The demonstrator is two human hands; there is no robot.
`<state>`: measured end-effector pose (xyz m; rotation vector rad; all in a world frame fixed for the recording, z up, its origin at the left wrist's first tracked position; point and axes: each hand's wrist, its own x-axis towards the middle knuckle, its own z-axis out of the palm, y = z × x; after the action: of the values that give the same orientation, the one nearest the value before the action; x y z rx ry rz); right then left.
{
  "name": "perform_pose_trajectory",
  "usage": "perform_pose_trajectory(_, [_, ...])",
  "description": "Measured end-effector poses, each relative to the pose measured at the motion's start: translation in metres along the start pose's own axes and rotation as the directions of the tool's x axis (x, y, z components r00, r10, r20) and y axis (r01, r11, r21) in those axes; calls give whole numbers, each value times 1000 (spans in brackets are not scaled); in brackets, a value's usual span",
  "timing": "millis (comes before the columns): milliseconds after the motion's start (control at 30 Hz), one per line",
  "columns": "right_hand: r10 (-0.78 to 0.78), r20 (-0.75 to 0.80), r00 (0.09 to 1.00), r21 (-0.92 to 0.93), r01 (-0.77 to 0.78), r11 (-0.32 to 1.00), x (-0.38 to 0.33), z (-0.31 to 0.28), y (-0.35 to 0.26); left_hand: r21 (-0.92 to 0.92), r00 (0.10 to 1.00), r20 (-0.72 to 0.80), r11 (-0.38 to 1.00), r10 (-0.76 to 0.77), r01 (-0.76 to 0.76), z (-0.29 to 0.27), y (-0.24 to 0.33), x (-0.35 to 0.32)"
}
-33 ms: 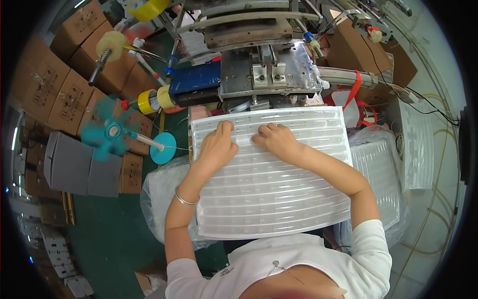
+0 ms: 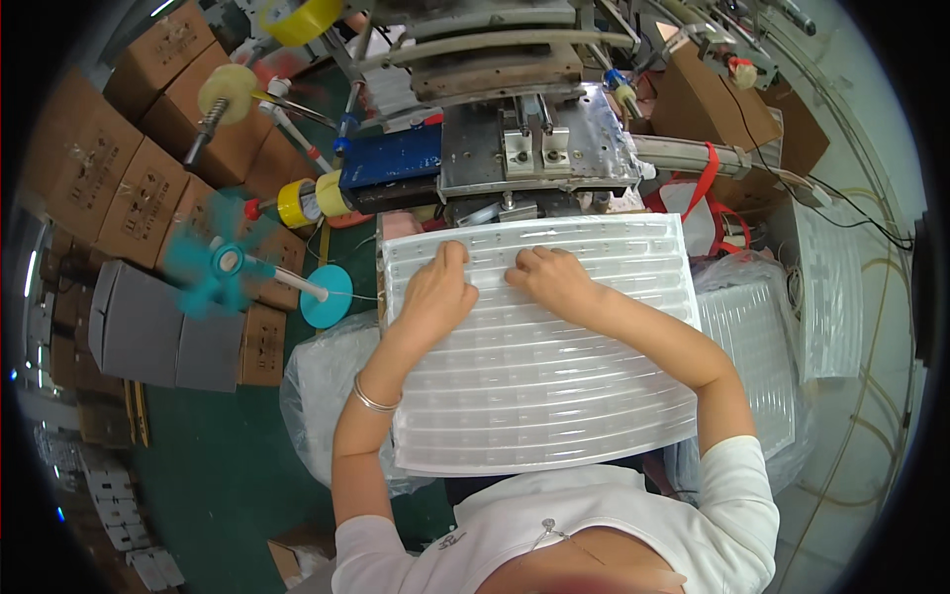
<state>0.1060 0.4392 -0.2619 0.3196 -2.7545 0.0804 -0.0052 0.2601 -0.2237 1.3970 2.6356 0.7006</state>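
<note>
A wide sheet of clear, ribbed plastic [image 2: 544, 396] with long parallel channels lies in front of me, its near edge over my lap. My left hand [image 2: 438, 294] rests on the sheet's far left part, the fingers bent down onto the upper rows. To its right, my right hand [image 2: 556, 284] is on the same rows with its fingers curled in. A short gap separates the two hands. Whatever the fingertips pinch, if anything, is hidden under them. A bracelet circles my left wrist.
Just beyond the sheet stands a metal machine [image 2: 594, 129] with a blue plate [image 2: 391, 158] and yellow tape rolls [image 2: 295, 202]. To the left are a teal fan [image 2: 227, 261], its blades blurred, and stacked cartons [image 2: 139, 198]. More ribbed plastic [image 2: 747, 346] lies at right.
</note>
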Motion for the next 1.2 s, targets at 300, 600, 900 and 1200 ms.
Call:
perform_pose_trajectory(300, [432,-107,895,507,-325,799,-6,-66,8,180,950,-37,937,310,-299,41,0,12])
perform_pose_trajectory(600, [508,-25,861,696,-350,627,-16,-73,22,125,962,-33,956,271,-265,33,-12,3])
perform_pose_trajectory(900, [637,-31,771,794,-367,484,-17,-80,45,-3,847,-499,977,183,-212,-15,24,41])
perform_pose_trajectory(1200, [616,-384,688,611,-311,728,17,-91,65,337,719,-587,920,372,-201,-21,44,151])
